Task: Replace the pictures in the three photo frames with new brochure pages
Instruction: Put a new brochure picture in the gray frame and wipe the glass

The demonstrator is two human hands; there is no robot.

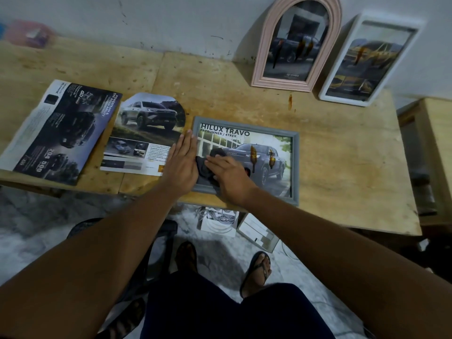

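Observation:
A grey rectangular photo frame lies flat near the table's front edge, showing a "HILUX TRAVO" truck page. My right hand presses a dark cloth onto the frame's glass at its left end. My left hand lies flat, fingers together, on the frame's left edge. A pink arched frame and a white rectangular frame lean against the wall at the back right, each holding a truck picture. Left of the grey frame lies a cut brochure page, and further left a dark brochure.
The wooden table has its front edge close to my body. A wooden cabinet stands at the right. Under the table lie white boxes and cables. A blurred pink object sits at the back left.

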